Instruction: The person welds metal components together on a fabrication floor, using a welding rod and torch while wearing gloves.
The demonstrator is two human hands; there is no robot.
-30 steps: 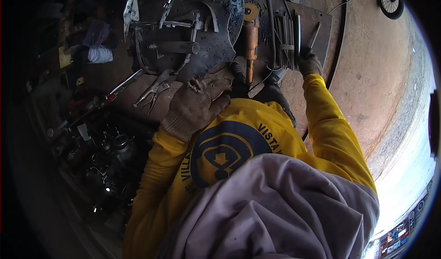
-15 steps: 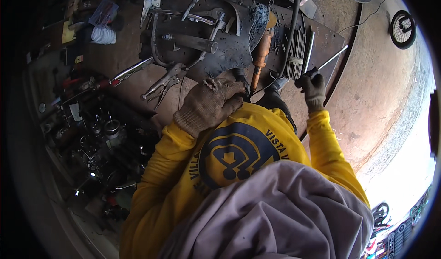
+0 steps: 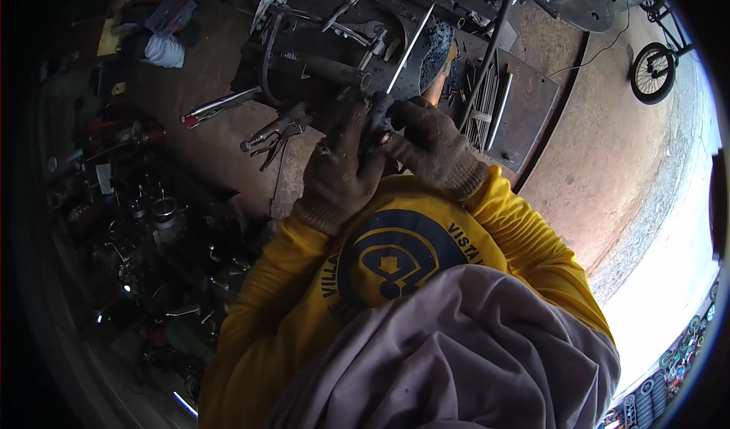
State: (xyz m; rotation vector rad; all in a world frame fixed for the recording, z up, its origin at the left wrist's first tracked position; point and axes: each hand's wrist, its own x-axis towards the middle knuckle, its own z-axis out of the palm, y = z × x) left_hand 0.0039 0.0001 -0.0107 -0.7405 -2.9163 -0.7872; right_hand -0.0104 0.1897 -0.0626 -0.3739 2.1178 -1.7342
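Both my hands, in worn brown knit gloves, are together in front of my chest. Between them stands a black-handled tool [image 3: 376, 119] with a long, thin, pale rod [image 3: 411, 49] pointing up and slightly right. My right hand [image 3: 437, 144] has its fingers and thumb closed around the handle from the right. On the other side my left hand [image 3: 338, 166] presses against the handle, its fingers along it and its thumb below. The gloves hide part of the handle. Just beyond lie a metal pipe [image 3: 327, 70] and a pair of locking pliers [image 3: 277, 132].
Clamps and a wrench [image 3: 372, 30] lie on a dark metal plate ahead. An orange-bodied tool [image 3: 436, 87] and a bundle of thin rods [image 3: 480, 102] are to the right. Cluttered metal parts [image 3: 163, 212] fill the left. A bicycle wheel [image 3: 652, 73] stands at far right.
My right hand has swung inward from the right with the black-handled tool, whose rod now points upward. My left hand has met it, its fingers turned up along the handle.
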